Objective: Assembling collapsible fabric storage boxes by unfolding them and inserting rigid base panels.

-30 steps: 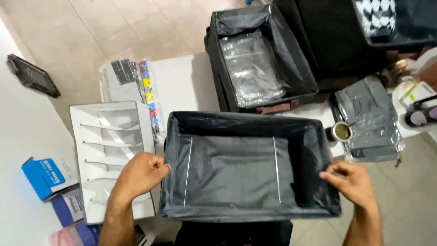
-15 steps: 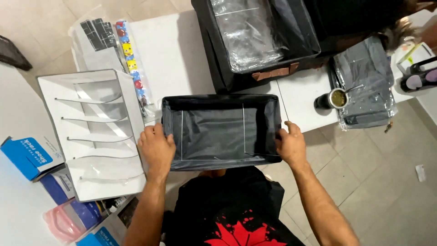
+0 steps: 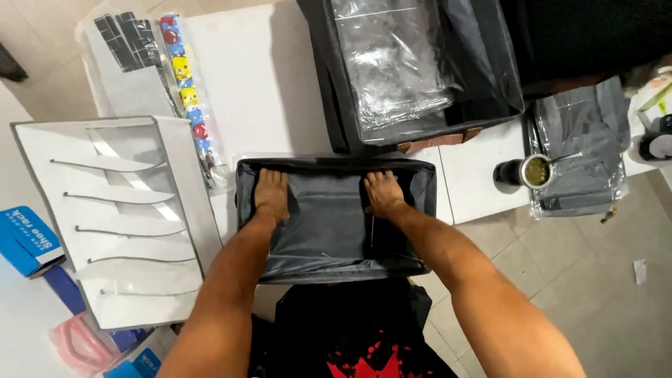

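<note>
Both hands down inside a dark grey fabric storage box (image 3: 329, 231), standing open-topped at the near edge of the white tabletop (image 3: 266, 84), partly overhanging toward the body. Left hand (image 3: 271, 194) flat, palm down, fingers spread and pressed against the box floor near its far left corner. Right hand (image 3: 383, 194) likewise flat and open, pressed on the floor near the far right corner. Nothing gripped by either.

Just left of the box, a white fabric organiser (image 3: 119, 217) with slanted divider pockets, lying on its back at the left edge. Beyond it, toward the far left corner, a flat clear-wrapped pack with a colourful printed strip (image 3: 185, 77). Directly behind the box, a larger dark storage box (image 3: 490, 63) holding a crinkled clear plastic bag (image 3: 395, 66). To the right, a round dark cup (image 3: 532, 171) with a greenish filling and a metal straw, touching a grey folded item in clear wrap (image 3: 581, 150). Blue cartons (image 3: 28, 238) at the far left, off the tabletop.
</note>
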